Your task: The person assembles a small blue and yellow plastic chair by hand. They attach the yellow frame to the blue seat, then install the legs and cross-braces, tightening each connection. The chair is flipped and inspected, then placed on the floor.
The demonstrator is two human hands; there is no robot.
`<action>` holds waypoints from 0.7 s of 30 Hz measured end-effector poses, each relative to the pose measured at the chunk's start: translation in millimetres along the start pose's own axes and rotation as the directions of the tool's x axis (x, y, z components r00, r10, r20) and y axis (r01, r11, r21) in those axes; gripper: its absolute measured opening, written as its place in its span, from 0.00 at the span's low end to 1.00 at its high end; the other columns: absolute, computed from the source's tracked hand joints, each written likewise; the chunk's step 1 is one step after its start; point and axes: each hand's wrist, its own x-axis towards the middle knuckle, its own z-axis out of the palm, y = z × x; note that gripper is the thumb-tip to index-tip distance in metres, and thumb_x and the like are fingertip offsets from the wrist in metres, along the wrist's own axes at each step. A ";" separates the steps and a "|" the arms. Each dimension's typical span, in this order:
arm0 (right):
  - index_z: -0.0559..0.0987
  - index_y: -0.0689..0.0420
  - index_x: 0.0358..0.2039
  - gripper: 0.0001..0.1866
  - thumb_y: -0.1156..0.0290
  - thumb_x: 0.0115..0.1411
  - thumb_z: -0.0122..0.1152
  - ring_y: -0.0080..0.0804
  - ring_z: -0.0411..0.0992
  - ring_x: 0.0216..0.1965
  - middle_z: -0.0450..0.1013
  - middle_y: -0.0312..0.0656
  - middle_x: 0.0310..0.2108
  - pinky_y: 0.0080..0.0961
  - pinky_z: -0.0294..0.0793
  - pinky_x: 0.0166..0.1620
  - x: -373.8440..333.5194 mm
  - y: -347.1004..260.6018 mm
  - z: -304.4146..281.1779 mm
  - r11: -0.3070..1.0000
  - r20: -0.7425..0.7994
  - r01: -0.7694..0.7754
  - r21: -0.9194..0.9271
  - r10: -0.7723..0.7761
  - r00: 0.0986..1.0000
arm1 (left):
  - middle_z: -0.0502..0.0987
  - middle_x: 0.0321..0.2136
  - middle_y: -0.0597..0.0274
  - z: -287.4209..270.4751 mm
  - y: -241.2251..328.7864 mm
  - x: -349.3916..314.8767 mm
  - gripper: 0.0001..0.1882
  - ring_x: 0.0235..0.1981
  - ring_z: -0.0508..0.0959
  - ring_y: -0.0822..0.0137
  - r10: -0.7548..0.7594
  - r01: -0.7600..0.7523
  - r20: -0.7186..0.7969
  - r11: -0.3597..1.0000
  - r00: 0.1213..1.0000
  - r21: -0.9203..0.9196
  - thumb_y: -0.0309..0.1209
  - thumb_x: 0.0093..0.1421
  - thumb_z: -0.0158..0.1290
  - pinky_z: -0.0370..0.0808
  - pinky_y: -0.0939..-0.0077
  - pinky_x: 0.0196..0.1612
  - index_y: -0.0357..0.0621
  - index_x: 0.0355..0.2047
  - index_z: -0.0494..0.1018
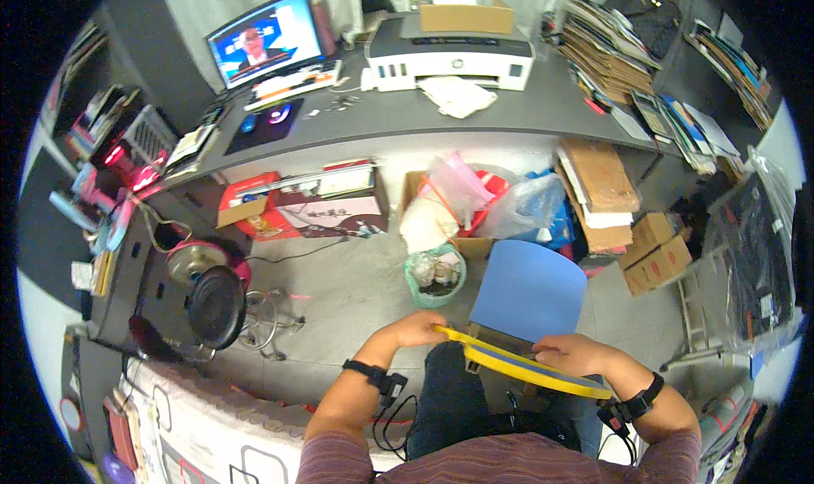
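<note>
Grey desk [373,116] bearing printer [449,57], monitor [284,36], mousepad [264,131]

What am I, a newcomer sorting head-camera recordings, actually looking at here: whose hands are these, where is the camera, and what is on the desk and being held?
There is no robot here. The left hand and right hand are a person's own bare hands, with a dark strap on each wrist. The single picture comes from a wide fisheye camera worn on the head and looking down, so straight edges bend; picture left is the person's left.

On the grey desk stand a lit monitor, a white-fronted printer and a stack of papers.

Both hands are on a long, yellow-edged object, the left one at its left end; I can't tell exactly what it is. Just beyond it is a blue chair.
</note>
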 end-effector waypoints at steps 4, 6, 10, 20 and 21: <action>0.75 0.56 0.50 0.22 0.53 0.64 0.51 0.48 0.75 0.45 0.77 0.51 0.43 0.37 0.73 0.48 0.5 -13.3 -6.2 0.997 -0.004 -0.068 -0.032 0.068 0.998 | 0.76 0.26 0.56 1.4 1.1 2.4 0.13 0.30 0.76 0.62 -0.030 0.027 0.023 0.993 0.999 0.118 0.39 0.55 0.55 0.70 0.67 0.33 0.41 0.29 0.73; 0.75 0.54 0.51 0.22 0.53 0.64 0.52 0.47 0.76 0.44 0.77 0.49 0.43 0.37 0.74 0.47 -4.1 -19.0 -10.8 0.997 -0.066 -0.028 -0.072 0.024 0.998 | 0.76 0.24 0.56 3.0 2.4 2.3 0.14 0.28 0.76 0.61 -0.012 0.011 0.017 0.999 1.000 0.052 0.39 0.55 0.55 0.71 0.66 0.32 0.40 0.28 0.73; 0.76 0.54 0.49 0.20 0.54 0.64 0.53 0.45 0.76 0.41 0.78 0.47 0.42 0.37 0.74 0.44 -15.4 -19.0 -16.7 0.993 -0.096 -0.007 -0.114 -0.004 0.995 | 0.77 0.24 0.55 4.5 5.0 -0.5 0.14 0.28 0.76 0.61 -0.014 0.013 0.015 0.999 1.000 0.040 0.39 0.54 0.56 0.71 0.67 0.33 0.38 0.27 0.74; 0.80 0.54 0.41 0.18 0.53 0.62 0.55 0.40 0.75 0.38 0.78 0.45 0.38 0.37 0.73 0.43 24.6 23.6 -23.3 0.994 -0.063 0.028 -0.105 -0.035 0.997 | 0.71 0.23 0.61 8.5 12.1 -1.9 0.10 0.27 0.70 0.70 -0.038 0.037 -0.010 0.998 0.999 -0.041 0.34 0.55 0.57 0.68 0.72 0.31 0.38 0.29 0.73; 0.80 0.55 0.40 0.18 0.54 0.61 0.55 0.40 0.75 0.37 0.78 0.45 0.37 0.37 0.73 0.42 33.3 26.2 -25.0 0.990 -0.070 0.049 -0.132 -0.059 0.996 | 0.72 0.23 0.61 7.8 14.7 -2.4 0.10 0.27 0.70 0.70 -0.055 0.054 -0.016 0.998 0.998 -0.029 0.33 0.55 0.57 0.68 0.73 0.31 0.39 0.30 0.73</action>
